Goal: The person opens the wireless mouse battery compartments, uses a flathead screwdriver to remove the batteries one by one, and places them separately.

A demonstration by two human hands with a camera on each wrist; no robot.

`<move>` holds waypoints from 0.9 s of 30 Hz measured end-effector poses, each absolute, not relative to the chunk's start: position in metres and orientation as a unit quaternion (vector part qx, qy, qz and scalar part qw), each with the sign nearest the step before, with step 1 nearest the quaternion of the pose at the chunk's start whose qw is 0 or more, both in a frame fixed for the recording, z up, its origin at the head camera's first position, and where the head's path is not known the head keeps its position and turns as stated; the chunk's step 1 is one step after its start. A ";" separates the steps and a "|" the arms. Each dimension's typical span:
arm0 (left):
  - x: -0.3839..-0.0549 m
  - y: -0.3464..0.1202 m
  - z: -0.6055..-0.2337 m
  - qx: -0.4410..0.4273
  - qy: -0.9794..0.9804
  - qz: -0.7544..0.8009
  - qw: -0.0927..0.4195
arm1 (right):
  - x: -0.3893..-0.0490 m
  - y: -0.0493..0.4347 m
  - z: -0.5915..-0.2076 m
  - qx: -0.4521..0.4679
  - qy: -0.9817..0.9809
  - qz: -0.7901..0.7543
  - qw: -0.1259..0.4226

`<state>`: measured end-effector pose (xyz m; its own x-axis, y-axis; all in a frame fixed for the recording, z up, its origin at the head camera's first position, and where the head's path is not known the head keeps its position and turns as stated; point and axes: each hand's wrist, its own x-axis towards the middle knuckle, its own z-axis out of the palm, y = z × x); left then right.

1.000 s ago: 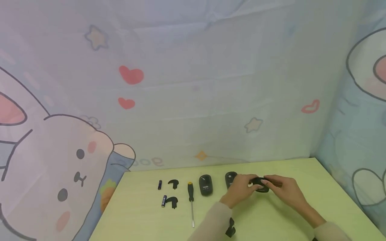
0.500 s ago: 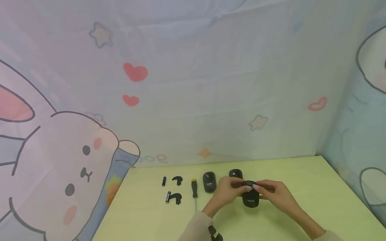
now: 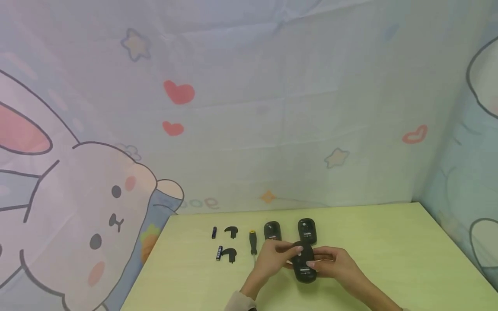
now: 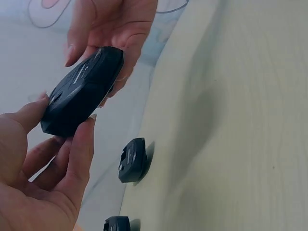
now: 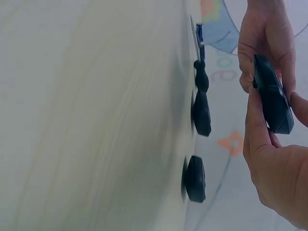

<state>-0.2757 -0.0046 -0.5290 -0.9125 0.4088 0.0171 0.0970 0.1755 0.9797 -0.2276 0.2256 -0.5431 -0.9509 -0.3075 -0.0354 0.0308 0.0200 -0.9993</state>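
Both hands hold a black computer mouse [image 3: 304, 268] above the table, its underside with a pale label turned up toward the head camera. My left hand [image 3: 271, 258] pinches its far left end, thumb on the upper face, fingers beneath. On the other side my right hand [image 3: 335, 264] pinches the right edge, its thumb on the face near the label. In the left wrist view the mouse [image 4: 83, 92] shows its dark side wall between the two hands. The right wrist view has the mouse [image 5: 273, 94] edge-on, clear of the table.
Two more black mice, one at left [image 3: 272, 230] and one at right [image 3: 307, 230], lie behind the hands. Left of them are a screwdriver [image 3: 253, 242], two batteries, one far [image 3: 214, 232] and one near [image 3: 219, 253], and two black hook-shaped pieces [image 3: 231, 231] on the yellow-green table [image 3: 186, 276].
Both hands have carried the mouse left and nearer the person. It has tipped so its labelled underside shows at full length. The view has shifted slightly; the mouse behind is now uncovered.
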 end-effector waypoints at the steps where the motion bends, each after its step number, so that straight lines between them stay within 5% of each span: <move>1: -0.276 -0.008 -0.529 0.162 0.757 0.620 0.125 | -0.228 0.222 -0.543 -0.096 0.703 -0.693 0.125; 27: -0.251 -0.023 -0.542 0.068 0.740 0.652 0.150 | -0.215 0.188 -0.561 -0.016 0.707 -0.691 0.149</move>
<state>-0.2511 -0.0228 -0.5418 -0.9459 0.2955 -0.1338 -0.0954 0.1409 0.9854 -0.2149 0.1878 -0.5609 -0.9552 -0.2289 -0.1878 0.1828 0.0433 -0.9822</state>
